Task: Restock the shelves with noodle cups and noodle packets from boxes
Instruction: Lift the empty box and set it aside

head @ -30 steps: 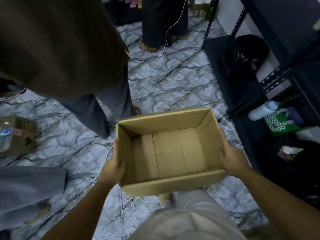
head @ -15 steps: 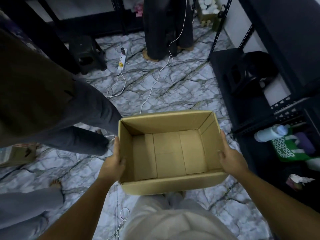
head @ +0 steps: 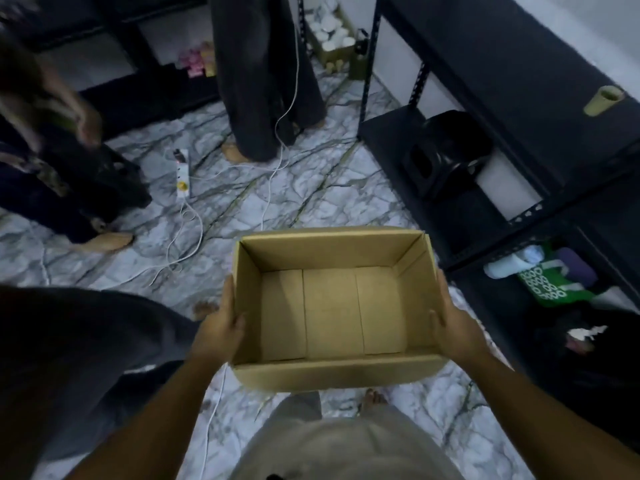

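- Grey garment (head: 346,448) of the wearer at bottom of view; 1 bare foot (head: 372,398) just beyond it on the floor
- Left hand (head: 218,332) grips the left wall of the cardboard box (head: 339,374): thumb hooked over the rim onto the inner face, the other fingers hidden behind the outer face
- Right hand (head: 453,327) grips the right wall the same way, thumb inside
- Box held level above the marble floor (head: 311,202), open side up, 3 bottom flap panels showing
- Right of box: black shelf rack (head: 388,133); low tier holds a white bottle (head: 505,266) beside a green patterned bag (head: 543,289)
- Left, mid-floor: white power strip (head: 183,174) with loose white cable (head: 194,233)
- Far: a person in dark trousers (head: 263,81) stands on the floor
- Farthest: carton of white cups (head: 332,36) on the floor by the rack post; contents too small to identify
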Motion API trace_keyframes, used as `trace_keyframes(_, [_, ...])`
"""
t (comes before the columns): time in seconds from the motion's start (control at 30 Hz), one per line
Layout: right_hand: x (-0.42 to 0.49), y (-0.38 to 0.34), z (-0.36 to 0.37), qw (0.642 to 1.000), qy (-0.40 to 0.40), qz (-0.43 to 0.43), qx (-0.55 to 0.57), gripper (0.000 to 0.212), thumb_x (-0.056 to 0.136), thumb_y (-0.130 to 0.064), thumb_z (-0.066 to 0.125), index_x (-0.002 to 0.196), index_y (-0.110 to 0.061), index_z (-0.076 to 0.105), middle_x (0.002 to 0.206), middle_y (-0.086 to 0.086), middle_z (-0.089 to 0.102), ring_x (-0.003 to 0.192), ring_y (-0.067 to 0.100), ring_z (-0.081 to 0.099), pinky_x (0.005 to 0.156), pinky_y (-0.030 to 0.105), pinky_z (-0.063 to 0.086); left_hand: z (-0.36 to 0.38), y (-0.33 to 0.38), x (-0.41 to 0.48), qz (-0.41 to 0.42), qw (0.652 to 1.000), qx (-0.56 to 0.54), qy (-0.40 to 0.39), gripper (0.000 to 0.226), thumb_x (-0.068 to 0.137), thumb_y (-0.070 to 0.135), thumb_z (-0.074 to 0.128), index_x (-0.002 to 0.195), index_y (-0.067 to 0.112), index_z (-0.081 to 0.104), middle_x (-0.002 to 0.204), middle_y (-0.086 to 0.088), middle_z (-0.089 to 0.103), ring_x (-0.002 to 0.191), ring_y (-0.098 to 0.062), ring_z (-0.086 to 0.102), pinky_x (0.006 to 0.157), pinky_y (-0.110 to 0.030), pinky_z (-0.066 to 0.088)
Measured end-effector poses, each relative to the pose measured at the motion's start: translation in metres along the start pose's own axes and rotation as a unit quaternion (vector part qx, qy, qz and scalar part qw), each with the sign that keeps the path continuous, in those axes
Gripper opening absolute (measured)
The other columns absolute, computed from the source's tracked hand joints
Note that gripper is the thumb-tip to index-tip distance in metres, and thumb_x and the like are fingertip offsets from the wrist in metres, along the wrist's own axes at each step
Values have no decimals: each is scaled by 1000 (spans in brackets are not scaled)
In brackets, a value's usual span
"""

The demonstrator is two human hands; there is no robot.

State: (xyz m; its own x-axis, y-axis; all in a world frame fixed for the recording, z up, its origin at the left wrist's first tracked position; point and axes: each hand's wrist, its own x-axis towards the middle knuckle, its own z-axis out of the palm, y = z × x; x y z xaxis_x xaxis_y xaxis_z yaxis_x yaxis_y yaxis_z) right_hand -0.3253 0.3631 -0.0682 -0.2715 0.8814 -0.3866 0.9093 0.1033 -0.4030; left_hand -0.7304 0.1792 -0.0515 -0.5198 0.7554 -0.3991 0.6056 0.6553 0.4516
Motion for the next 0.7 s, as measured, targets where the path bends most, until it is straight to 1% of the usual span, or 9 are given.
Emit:
trace_keyframes(0.03, [2,-5,-1,1000,3,18,10,82,106,-20,47,157,-38,-14,62,11,58,47,19,49,44,29,29,-6,2,18,12,1000,3,-12,90,103,21,54,163,35,-11,118,-25,70,96,-42,69,87,-46,53])
trace_keyframes(0.1, [2,-20,-5,998,22,56,34,81,106,-20,47,156,-39,-14,62,6,54,54,26,56,50,34,39,-20,11,55,38,999,4,-38,88,102,24,53,162,42,-10,115,-20,72,95,-39,70,81,-43,52])
trace_keyframes(0.2, [-1,-31,-8,990,56,117,54,80,105,-15,44,155,-37,-13,62,7,55,61,31,59,55,36,37,-36,41,109,89,993,14,-69,86,103,18,53,164,36,-6,123,-22,69,98,-40,69,73,-36,46])
trace_keyframes(0.33, [-4,-25,-4,972,85,197,98,79,105,-18,42,158,-37,-14,61,9,57,58,28,59,73,46,52,-44,96,162,173,978,51,-106,88,102,13,54,165,31,-6,129,-20,67,101,-41,68,78,-38,49])
trace_keyframes(0.43, [-2,-18,1,958,113,236,120,84,105,-18,43,154,-40,-21,56,6,53,51,24,55,81,51,55,-39,136,203,225,961,88,-137,93,100,14,55,163,38,-8,119,-19,71,93,-38,69,77,-39,51])
trace_keyframes(0.5, [3,-15,-1,944,115,278,132,82,106,-17,42,157,-34,-20,72,15,66,72,33,66,92,53,51,-33,162,226,261,947,104,-154,94,99,16,55,162,43,-11,119,-18,71,93,-38,70,81,-46,56])
trace_keyframes(0.57, [7,-15,-8,935,109,307,138,77,107,-20,40,155,-34,-20,96,21,71,92,37,67,91,43,49,-28,188,245,282,937,133,-159,93,100,14,54,163,36,-10,120,-20,70,92,-38,69,82,-48,56])
trace_keyframes(0.63, [5,-22,-18,927,97,331,148,78,107,-24,38,153,-35,-23,121,21,66,100,34,66,85,35,42,-25,215,259,298,927,155,-168,92,100,11,54,164,31,-8,109,-22,72,83,-37,68,75,-44,54])
trace_keyframes(0.7, [8,-25,-24,913,99,358,168,76,106,-33,35,158,-32,-20,138,20,57,114,35,62,92,39,45,-24,241,266,319,917,165,-175,90,100,9,53,165,28,-7,95,-20,71,70,-30,60,66,-38,45])
